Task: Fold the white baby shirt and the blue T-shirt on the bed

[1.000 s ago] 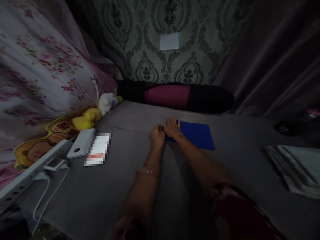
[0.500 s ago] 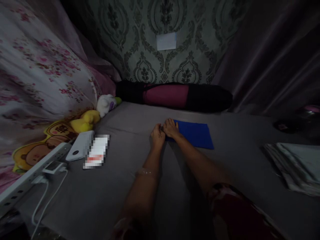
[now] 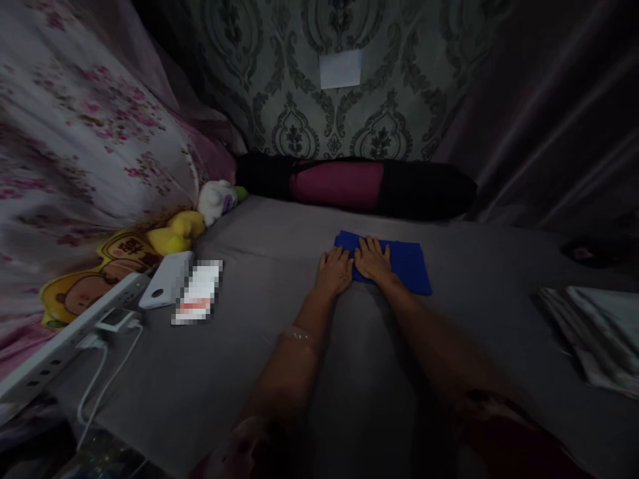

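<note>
A folded blue cloth (image 3: 409,266) lies flat on the grey sheet (image 3: 259,266) in front of me. My left hand (image 3: 335,269) rests palm down on its left edge, fingers stretched out and pointing away from me. Just to the right, my right hand (image 3: 373,258) lies flat on top of the cloth with its fingers spread. Neither hand grips anything. Part of the cloth's left half is hidden under my hands.
A long black and pink roll (image 3: 334,185) lies against the patterned wall. To the left are plush toys (image 3: 177,231), a white power bank (image 3: 168,279), a pixelated white item (image 3: 200,293) and a power strip (image 3: 70,339) with cables. Folded fabric (image 3: 599,332) sits at the right.
My hands have moved right from the cloth's left end and spread flat on it. More of its upper left corner shows. The view has shifted slightly.
</note>
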Demonstrator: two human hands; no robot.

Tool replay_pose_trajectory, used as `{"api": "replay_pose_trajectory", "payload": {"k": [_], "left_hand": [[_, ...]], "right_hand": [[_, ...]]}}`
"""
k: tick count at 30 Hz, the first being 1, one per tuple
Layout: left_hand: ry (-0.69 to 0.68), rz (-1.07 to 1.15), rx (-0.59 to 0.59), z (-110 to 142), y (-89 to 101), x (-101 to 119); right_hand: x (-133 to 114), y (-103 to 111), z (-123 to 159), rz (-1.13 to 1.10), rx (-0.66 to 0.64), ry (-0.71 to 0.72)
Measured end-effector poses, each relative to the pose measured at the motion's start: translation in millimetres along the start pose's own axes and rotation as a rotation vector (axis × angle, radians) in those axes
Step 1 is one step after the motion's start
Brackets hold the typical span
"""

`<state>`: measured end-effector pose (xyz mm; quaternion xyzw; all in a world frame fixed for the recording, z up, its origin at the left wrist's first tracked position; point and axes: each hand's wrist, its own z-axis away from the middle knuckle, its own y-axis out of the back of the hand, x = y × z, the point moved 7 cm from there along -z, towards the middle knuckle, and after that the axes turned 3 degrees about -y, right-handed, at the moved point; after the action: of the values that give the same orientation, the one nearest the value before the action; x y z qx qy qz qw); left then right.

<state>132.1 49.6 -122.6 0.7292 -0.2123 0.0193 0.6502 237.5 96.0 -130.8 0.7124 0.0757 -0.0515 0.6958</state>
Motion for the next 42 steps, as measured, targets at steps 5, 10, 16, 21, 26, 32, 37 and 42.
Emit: {"api": "replay_pose_trajectory", "payload": {"k": [5, 10, 16, 21, 26, 32, 37, 42], "left_hand": [[0.0, 0.005, -0.01, -1, -0.7, -2], [0.001, 0.03, 0.002, 0, -2.4, -5], [-0.029, 0.036, 0.022, 0, -4.4, -4], [-0.024, 0.004, 0.022, 0, -7.4, -5], [-0.029, -0.017, 0.028, -1, -7.1, -6], [-0.034, -0.055, -0.001, -1, -9.5, -6], [-0.037, -0.134, -0.033, -2, -4.2, -2], [-0.022, -0.248, -0.055, -27, 13.1, 8]], "right_hand": [[-2, -1, -2, -0.012, -0.005, -0.003], [1, 5, 0, -0.075, -0.056, -0.005], [39, 29, 12, 0.006, 0.124, -0.087], [61, 19, 18, 0.036, 0.045, -0.119], [62, 13, 16, 0.042, 0.024, -0.131], [61, 16, 17, 0.008, 0.005, -0.142], [76, 30, 20, -0.009, 0.097, -0.173], [97, 28, 21, 0.036, 0.142, -0.154]]}}
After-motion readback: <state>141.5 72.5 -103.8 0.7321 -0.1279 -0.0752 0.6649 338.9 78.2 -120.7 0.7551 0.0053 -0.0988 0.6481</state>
